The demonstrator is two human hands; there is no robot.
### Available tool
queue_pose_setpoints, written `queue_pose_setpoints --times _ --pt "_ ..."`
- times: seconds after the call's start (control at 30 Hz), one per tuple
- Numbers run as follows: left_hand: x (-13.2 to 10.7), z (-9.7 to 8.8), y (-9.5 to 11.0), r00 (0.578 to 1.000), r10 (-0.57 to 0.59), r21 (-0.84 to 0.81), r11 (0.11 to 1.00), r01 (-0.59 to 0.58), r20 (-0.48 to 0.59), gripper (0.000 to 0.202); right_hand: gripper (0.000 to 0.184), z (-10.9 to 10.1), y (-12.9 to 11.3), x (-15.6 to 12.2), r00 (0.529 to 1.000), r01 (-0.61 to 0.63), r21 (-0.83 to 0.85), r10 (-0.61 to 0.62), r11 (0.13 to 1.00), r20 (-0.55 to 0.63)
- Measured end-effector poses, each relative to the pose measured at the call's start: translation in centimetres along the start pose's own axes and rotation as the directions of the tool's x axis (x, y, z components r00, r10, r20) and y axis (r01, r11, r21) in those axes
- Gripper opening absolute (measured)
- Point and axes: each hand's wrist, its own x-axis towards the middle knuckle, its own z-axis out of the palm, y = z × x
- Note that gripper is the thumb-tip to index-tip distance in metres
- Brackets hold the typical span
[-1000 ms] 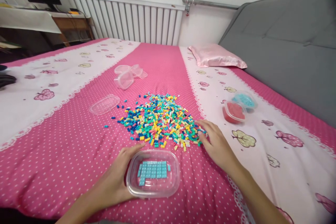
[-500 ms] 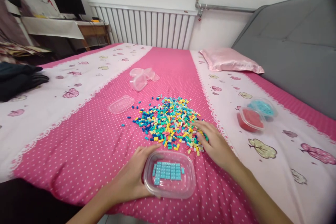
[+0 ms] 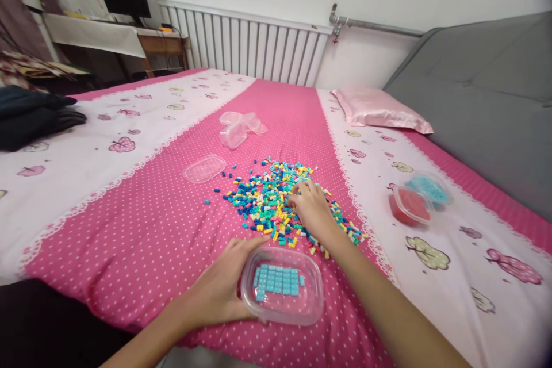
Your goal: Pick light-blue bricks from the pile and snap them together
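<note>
My left hand (image 3: 228, 284) grips the left side of a clear plastic container (image 3: 311, 299) at the near edge of the bed. Light-blue toy bricks (image 3: 278, 280) lie in tidy rows on the container's floor. Beyond it spreads a loose pile of small bricks (image 3: 263, 198) in blue, teal, green, yellow, white and pink. My right hand (image 3: 311, 207) is over the right part of this pile, its fingers curled down into the bricks. Whatever its fingertips may hold is hidden.
A clear lid (image 3: 204, 168) lies left of the pile, with several clear containers (image 3: 235, 133) behind it. On the right sit a tub of red pieces (image 3: 410, 207) and a tub of blue pieces (image 3: 431, 188). A pink pillow (image 3: 379, 109) rests near the grey headboard (image 3: 483, 80).
My right hand has moved left and farther into the pile, its fingers now curled. Some bricks have spread out at the pile's right side. My left hand still holds the container.
</note>
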Motion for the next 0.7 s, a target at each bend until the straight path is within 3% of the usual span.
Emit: queue_pose_setpoints --times 0.33,0.5,0.6,0.7 --pt "0.0 0.1 0.0 1.000 0.004 0.005 1.000 -0.004 0.013 0.105 0.009 -0.2 0.3 -0.6 1.000 -0.011 0.016 0.011 1.000 0.024" --pt "0.1 0.1 0.2 1.000 0.009 -0.007 1.000 -0.009 0.012 0.102 0.015 -0.7 0.1 -0.1 0.999 -0.016 0.091 0.012 0.996 0.039" --pt "0.2 0.1 0.5 1.000 -0.016 -0.012 1.000 0.016 0.018 0.099 0.014 -1.9 0.0 -0.1 0.998 -0.056 0.180 0.050 0.982 0.035" --pt "0.1 0.4 1.0 0.999 -0.035 0.003 0.999 0.035 -0.005 0.094 0.010 -4.5 -0.6 -1.5 0.996 -0.091 0.299 0.082 0.950 0.040"
